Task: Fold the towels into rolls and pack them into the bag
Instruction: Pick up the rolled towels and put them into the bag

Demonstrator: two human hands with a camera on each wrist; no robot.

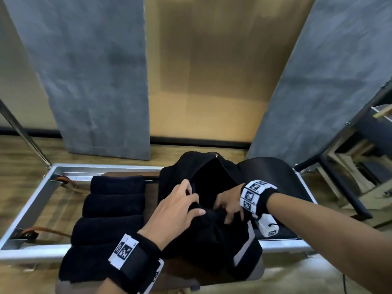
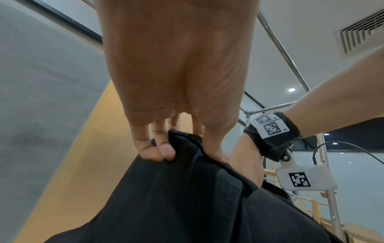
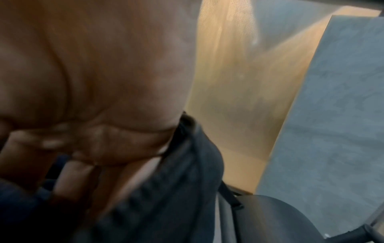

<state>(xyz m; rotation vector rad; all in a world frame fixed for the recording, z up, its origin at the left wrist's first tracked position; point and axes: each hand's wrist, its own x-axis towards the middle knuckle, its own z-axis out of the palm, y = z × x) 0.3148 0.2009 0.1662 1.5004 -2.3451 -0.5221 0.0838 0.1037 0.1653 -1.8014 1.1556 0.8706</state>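
Observation:
A black bag (image 1: pixel 212 179) stands open in the middle of the bench. My left hand (image 1: pixel 186 204) grips its near-left rim; in the left wrist view the fingers (image 2: pixel 158 151) curl over the black bag (image 2: pixel 187 197) edge. My right hand (image 1: pixel 229 209) holds a rolled dark towel (image 1: pixel 212 216) at the bag's mouth. The right wrist view is blurred, with curled fingers (image 3: pixel 70 174) on dark blue cloth. Several rolled dark towels (image 1: pixel 112 209) lie side by side left of the bag. The bag's inside is dark and hidden.
A metal frame (image 1: pixel 36 202) surrounds the bench, with brown straps (image 1: pixel 70 185) at its left. A black chair (image 1: pixel 275 172) stands behind the bag on the right. Grey panels (image 1: pixel 95 81) lean on the wooden wall. A dark rack (image 1: pixel 356 158) is at far right.

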